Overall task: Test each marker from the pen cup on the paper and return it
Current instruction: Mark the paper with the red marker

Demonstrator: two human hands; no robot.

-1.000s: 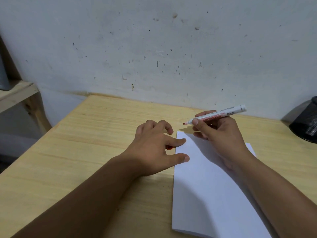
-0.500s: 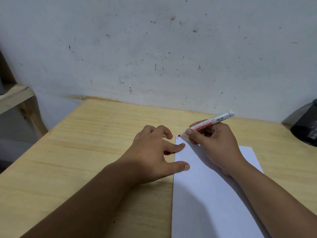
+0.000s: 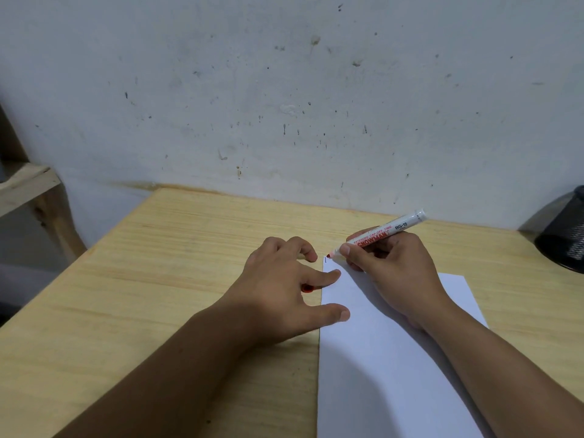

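Observation:
My right hand (image 3: 390, 267) grips an uncapped white marker (image 3: 382, 233) with red lettering, its red tip touching the far left corner of the white paper (image 3: 379, 368). A short dark line sits on the paper beside the tip. My left hand (image 3: 281, 286) rests on the desk at the paper's left edge, thumb and forefinger pressing on the sheet. A small red cap (image 3: 307, 288) shows under its curled fingers. The black mesh pen cup (image 3: 565, 235) stands at the far right edge, partly cut off.
The wooden desk (image 3: 158, 279) butts against a stained white wall. A wooden shelf frame (image 3: 28, 184) stands off the desk's left side.
My right hand lowered the marker from above the desk until its tip met the paper's far left corner. The left hand stayed put on the paper's edge.

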